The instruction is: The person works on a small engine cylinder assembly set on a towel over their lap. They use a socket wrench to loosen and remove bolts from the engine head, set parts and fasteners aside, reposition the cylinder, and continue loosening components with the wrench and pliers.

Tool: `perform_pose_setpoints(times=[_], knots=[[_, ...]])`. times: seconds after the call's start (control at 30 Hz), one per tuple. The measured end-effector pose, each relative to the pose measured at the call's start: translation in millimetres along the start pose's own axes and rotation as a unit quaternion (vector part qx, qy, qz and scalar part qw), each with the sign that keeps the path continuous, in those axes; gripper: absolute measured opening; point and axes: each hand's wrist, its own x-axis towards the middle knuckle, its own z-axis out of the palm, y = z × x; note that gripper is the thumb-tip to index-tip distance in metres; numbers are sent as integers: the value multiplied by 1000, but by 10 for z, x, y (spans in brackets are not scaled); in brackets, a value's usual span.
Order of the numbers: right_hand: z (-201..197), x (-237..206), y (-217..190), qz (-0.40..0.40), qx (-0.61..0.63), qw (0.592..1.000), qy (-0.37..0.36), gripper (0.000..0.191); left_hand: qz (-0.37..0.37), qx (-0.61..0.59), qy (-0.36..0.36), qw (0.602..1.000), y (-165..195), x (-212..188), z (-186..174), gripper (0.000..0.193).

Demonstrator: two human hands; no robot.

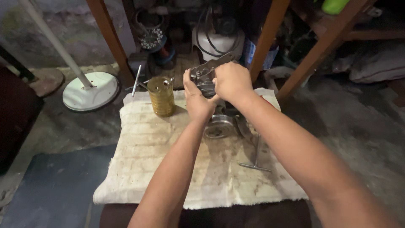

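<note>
Both my hands hold a grey metal motor part (206, 74) with a bracket arm, raised above a stained white cloth (143, 160). My left hand (196, 98) grips it from the near left side. My right hand (231, 80) closes over its top right. Under the hands, a round silver metal housing (218, 126) lies on the cloth. A brass-coloured cylindrical coil pack (161, 96) stands upright on the cloth to the left of my hands. A T-shaped metal tool (255, 158) lies on the cloth to the right.
A white round fan base with a pole (90, 90) sits on the concrete floor at the left. Wooden frame legs (110, 38) stand behind the cloth, with a white container (217, 42) and clutter between them. A dark blue mat (55, 185) lies at the near left.
</note>
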Motion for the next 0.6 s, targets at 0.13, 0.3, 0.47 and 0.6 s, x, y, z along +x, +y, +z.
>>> perform_pose_setpoints(times=[0.13,0.3,0.47,0.6], knots=[[24,-100,-12,78,117,989,36,26,20,19,0,1000,-16,-1,3,117],[11,-179,-66,186,227,955,43,25,18,13,-11,1000,-29,28,-3,112],[128,-162,-134,264,247,930,64,19,29,10,-8,1000,-40,14,-28,104],[288,-183,-242,265,257,919,140,16,37,11,-9,999,-29,35,-34,95]])
